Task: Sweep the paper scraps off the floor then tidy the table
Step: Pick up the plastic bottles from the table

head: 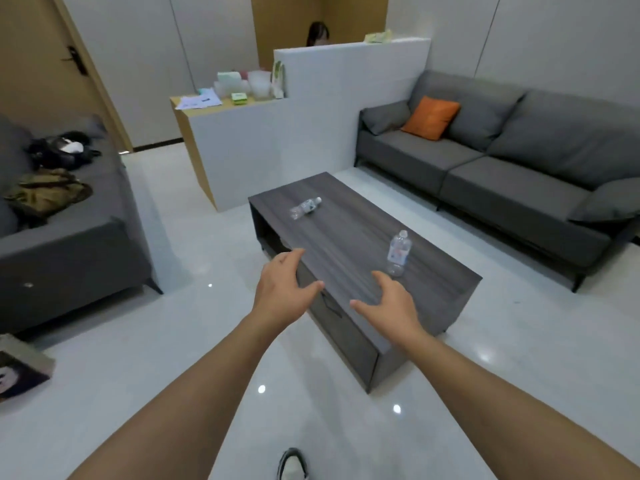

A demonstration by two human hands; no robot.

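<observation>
A dark wood-grain coffee table (pixel 353 216) stands on the glossy white floor (pixel 194 341) in front of me. One clear plastic bottle (pixel 306 207) lies on its side near the table's far left end. A second clear bottle (pixel 399 252) stands upright near the right edge. My left hand (pixel 282 289) hovers open over the table's near left edge. My right hand (pixel 388 306) is open too, just short of the upright bottle and apart from it. Both hands are empty. I see no paper scraps on the floor.
A grey sofa (pixel 512 174) with an orange cushion (pixel 431 116) lines the right side. Another grey sofa (pixel 69 237) at left holds bags. A white counter (pixel 277 140) with papers and containers stands behind the table, a person behind it. My shoe (pixel 292 464) shows at the bottom.
</observation>
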